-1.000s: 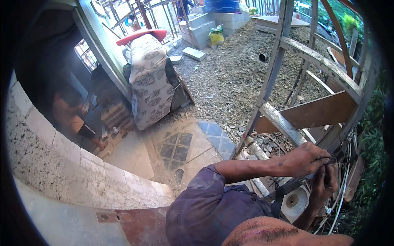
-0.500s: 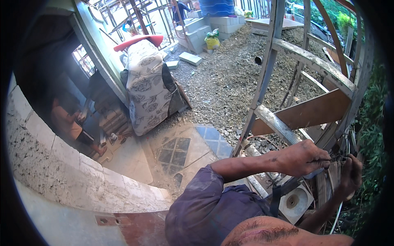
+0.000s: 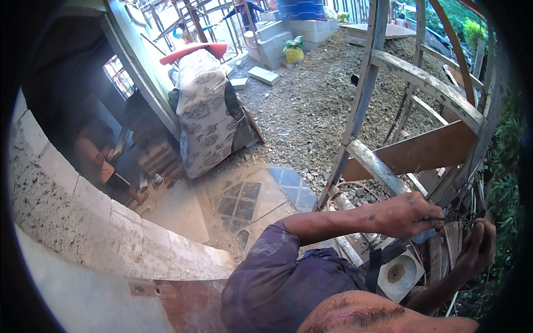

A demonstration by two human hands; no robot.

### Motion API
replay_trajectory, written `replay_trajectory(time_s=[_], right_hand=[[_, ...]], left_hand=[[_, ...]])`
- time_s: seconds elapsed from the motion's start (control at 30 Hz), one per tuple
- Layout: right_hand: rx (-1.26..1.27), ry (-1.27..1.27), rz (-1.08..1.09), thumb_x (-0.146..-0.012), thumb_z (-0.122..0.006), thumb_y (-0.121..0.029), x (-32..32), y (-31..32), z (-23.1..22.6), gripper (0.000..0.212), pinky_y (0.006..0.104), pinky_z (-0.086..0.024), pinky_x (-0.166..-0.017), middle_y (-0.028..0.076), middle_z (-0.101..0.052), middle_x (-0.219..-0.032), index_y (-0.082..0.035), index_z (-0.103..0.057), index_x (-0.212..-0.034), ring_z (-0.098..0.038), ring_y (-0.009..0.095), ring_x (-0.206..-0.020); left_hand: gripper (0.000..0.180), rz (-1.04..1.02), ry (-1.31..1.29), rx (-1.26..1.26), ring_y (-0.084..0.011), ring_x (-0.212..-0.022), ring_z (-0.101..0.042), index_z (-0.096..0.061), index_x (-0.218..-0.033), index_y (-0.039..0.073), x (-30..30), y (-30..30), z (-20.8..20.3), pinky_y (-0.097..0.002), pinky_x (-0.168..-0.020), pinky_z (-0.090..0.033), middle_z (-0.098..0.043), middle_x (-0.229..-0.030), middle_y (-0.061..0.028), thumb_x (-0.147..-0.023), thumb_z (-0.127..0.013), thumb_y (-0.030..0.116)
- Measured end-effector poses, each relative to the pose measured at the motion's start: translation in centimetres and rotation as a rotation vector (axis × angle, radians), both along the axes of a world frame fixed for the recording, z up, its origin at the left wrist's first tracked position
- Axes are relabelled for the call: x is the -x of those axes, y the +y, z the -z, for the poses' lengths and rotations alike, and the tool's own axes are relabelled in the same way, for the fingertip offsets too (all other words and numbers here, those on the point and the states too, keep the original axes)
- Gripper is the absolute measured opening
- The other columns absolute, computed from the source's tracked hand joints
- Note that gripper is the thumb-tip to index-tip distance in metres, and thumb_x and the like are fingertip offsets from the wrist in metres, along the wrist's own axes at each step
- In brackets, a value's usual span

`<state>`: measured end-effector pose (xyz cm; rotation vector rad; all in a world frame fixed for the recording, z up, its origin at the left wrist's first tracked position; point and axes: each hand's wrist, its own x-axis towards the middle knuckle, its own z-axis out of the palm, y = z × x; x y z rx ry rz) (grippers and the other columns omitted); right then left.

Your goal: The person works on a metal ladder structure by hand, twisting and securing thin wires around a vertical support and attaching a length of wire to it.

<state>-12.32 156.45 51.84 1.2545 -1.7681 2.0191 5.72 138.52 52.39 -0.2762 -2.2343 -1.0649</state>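
At four o'clock, beside the worn ladder (image 3: 427, 83), the left hand (image 3: 413, 216) is closed in a pinch on what looks like thin wire (image 3: 455, 216), and the right hand (image 3: 478, 247) curls facing it; whether that one grips the strand cannot be told. The wire lies between both hands, probably held there so the fingers of each can reach it. A brown board (image 3: 416, 149) slants across the ladder, perhaps propped to stay put. Toward twelve o'clock stand a yellow sack (image 3: 293, 54), its contents hidden, and a blue tank (image 3: 301, 10), its inside out of sight.
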Motion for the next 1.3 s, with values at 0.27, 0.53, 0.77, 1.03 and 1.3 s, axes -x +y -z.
replay_trajectory(time_s=[0.27,0.53,0.77,1.03,1.3], right_hand=[[-0.089,-0.337,-0.335,-0.099,-0.063,-0.009,-5.8,-3.4,6.9,0.013,0.0214,-0.032,-0.048,-0.005,-0.054,-0.066,0.0,-0.069,-0.092,-0.046,0.002,-0.054],[-0.124,0.216,-0.173,-0.094,-0.071,-0.008,-2.5,1.0,-0.5,0.007,0.0245,-0.04,-0.045,0.003,-0.067,-0.072,-0.003,-0.074,-0.094,-0.055,0.007,-0.051],[0.049,0.007,-0.184,-0.093,-0.072,-0.006,-1.0,-0.3,2.5,0.009,0.0231,-0.044,-0.05,0.003,-0.067,-0.073,0.003,-0.074,-0.096,-0.056,0.006,-0.059],[-0.041,-0.139,-0.251,-0.094,-0.071,-0.005,-3.3,1.0,2.7,0.009,0.0226,-0.042,-0.05,0.002,-0.066,-0.072,0.003,-0.073,-0.099,-0.056,0.005,-0.06],[-0.047,0.135,-0.162,-0.09,-0.073,0.0,-6.1,0.2,2.8,0.006,0.0244,-0.046,-0.051,0.006,-0.069,-0.075,0.002,-0.072,-0.096,-0.06,0.007,-0.059]], left_hand=[[0.014,0.074,0.038,-0.089,-0.0213,-0.061,-0.066,-0.07,-0.099,0.0,1.8,-0.9,-1.5,-0.0349,-0.06,-0.051,-0.069,-0.077,-0.0149,-0.096,-0.068,0.013],[0.016,-0.188,-0.1,-0.27,-0.0034,-0.057,-0.048,-0.073,-0.103,-0.001,-1.3,-0.4,-0.4,-0.023,-0.051,-0.038,-0.066,-0.072,-0.0009,-0.1,-0.065,0.012],[0.024,-0.114,-0.226,-0.41,-0.0023,-0.054,-0.041,-0.073,-0.098,-0.002,-0.1,0.4,-0.2,-0.0219,-0.049,-0.03,-0.052,-0.063,0.0039,-0.102,-0.063,0.019],[0.024,-0.105,-0.221,-0.59,-0.0013,-0.054,-0.037,-0.072,-0.097,-0.003,0.1,0.8,2.1,-0.0214,-0.048,-0.026,-0.047,-0.062,0.0069,-0.103,-0.062,0.019],[0.015,-0.31,-0.058,-0.304,-0.0053,-0.057,-0.048,-0.071,-0.104,-0.001,1.1,3.3,4.4,-0.0247,-0.051,-0.04,-0.058,-0.065,-0.0026,-0.101,-0.064,0.011]])
